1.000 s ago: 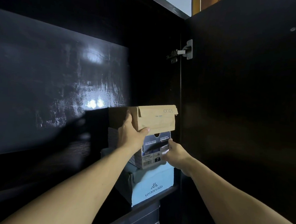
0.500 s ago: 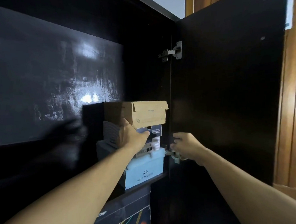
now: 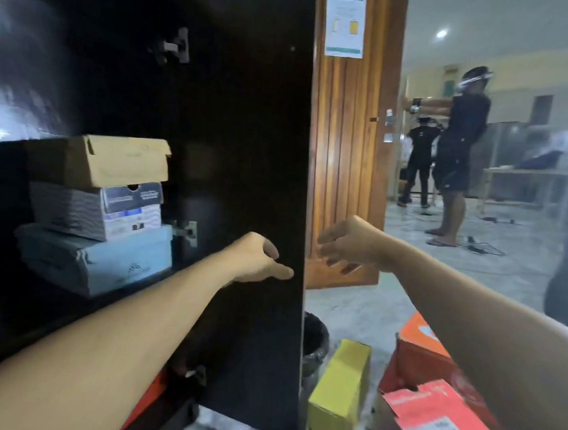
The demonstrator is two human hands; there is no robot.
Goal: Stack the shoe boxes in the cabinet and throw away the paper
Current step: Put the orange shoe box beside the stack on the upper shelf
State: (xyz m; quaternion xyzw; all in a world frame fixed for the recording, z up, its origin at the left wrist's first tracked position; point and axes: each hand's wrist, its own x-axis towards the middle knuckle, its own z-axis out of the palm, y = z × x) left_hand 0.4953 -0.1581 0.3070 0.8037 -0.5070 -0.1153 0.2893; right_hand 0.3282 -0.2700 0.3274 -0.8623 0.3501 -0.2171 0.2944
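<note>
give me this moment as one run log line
hands: left hand and right hand empty | shelf stack: brown cardboard box on grey-blue box on light blue box | floor: yellow box, red-orange boxes

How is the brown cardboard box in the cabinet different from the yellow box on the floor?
The brown cardboard box lies flat on top of a stack of three in the cabinet; the yellow box stands alone on the floor, outside the open door. The brown one is dull kraft, the yellow one bright. Neither is held.
</note>
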